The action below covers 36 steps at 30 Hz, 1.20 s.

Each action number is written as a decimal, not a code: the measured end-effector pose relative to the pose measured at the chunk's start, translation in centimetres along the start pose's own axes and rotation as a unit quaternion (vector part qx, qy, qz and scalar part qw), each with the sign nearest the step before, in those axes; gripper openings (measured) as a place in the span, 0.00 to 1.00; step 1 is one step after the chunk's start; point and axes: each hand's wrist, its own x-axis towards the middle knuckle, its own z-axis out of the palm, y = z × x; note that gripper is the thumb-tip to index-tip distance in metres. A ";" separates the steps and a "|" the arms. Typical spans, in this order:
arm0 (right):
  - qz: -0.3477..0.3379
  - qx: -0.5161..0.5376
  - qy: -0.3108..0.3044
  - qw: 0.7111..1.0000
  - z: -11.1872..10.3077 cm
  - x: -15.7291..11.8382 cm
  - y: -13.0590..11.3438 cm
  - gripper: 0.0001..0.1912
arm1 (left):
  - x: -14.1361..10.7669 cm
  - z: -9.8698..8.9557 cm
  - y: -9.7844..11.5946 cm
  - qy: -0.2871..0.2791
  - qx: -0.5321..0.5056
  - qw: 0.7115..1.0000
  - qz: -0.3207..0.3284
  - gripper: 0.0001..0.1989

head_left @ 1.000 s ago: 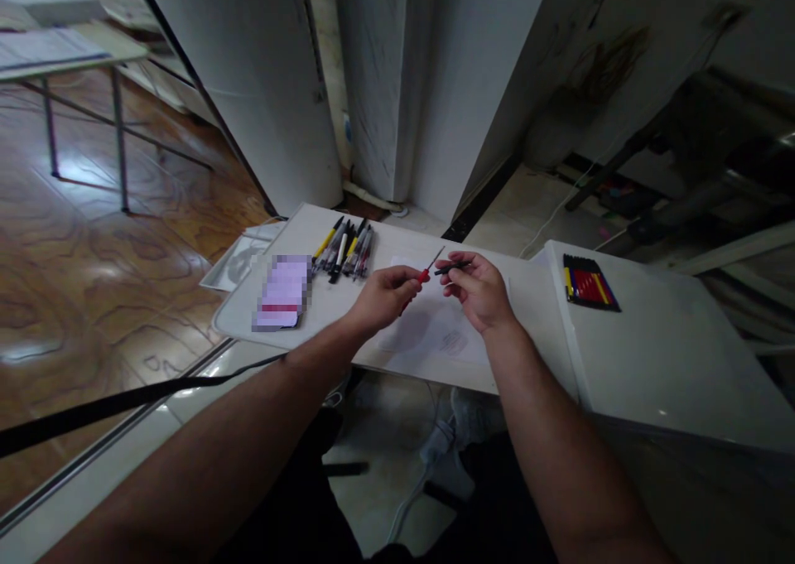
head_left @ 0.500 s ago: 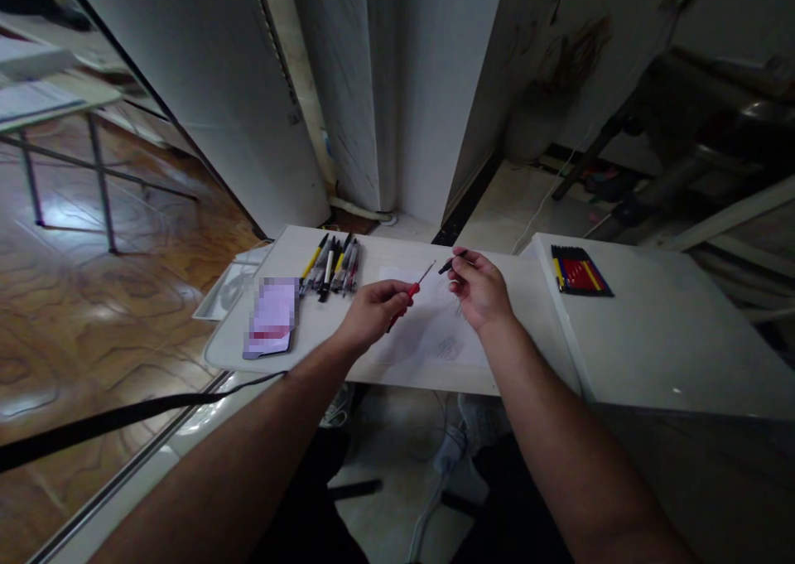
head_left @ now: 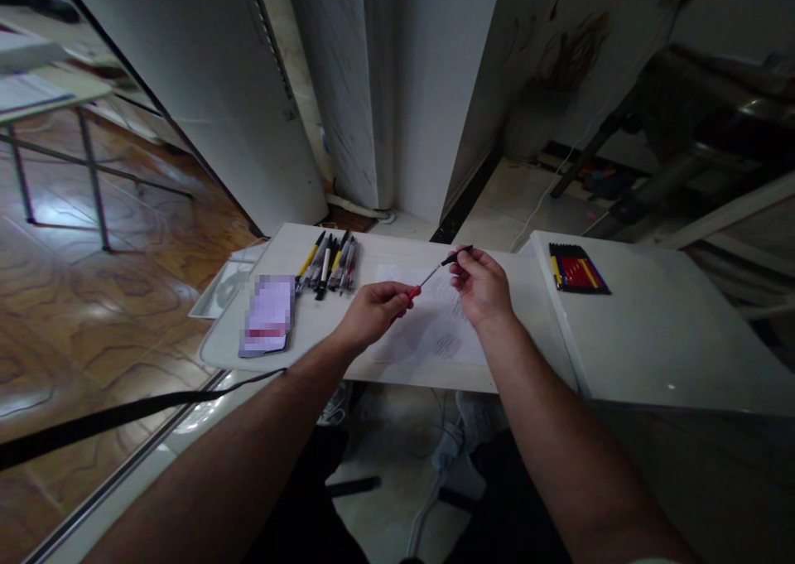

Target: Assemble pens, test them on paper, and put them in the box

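Note:
My left hand [head_left: 376,309] is closed around a slim red-handled tool [head_left: 414,291] with a thin metal shaft, much like a small screwdriver. Its shaft points up and to the right. Pinched in the fingers of my right hand [head_left: 479,286] is a narrow black cap-like piece [head_left: 452,257]. The shaft's tip meets the near end of the black piece or lies just short of it; which, I cannot tell. Below both hands lies a white paper sheet [head_left: 410,344] with scribbled marks.
Several pens [head_left: 327,263] lie side by side at the left of the white table [head_left: 534,332], behind a phone [head_left: 268,315] with a blurred screen. A pack of red, yellow and black sticks [head_left: 579,269] rests on the white surface at the right. A black strap [head_left: 124,419] crosses at left.
The red-handled tool and the black piece have come together, closing the gap between the shaft's tip and the piece. The black piece is turned more in line with the shaft.

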 end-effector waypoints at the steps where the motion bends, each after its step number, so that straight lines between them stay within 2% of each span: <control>1: 0.000 0.000 -0.003 1.000 0.0 0.0 0.0 0.12 | 0.0 0.0 0.0 0.001 0.001 1.000 0.000 0.05; 12: 0.005 -0.008 -0.012 1.000 0.1 -0.1 0.1 0.11 | -0.1 0.0 0.1 0.005 0.014 0.999 -0.028 0.08; 30: 0.007 -0.027 -0.003 1.000 0.2 -0.2 -0.1 0.12 | -0.1 0.0 0.1 0.006 0.020 1.000 -0.022 0.07; 36: 0.015 -0.066 -0.044 0.997 0.4 -0.4 0.6 0.13 | -0.1 0.0 -0.1 0.013 0.020 1.000 -0.019 0.08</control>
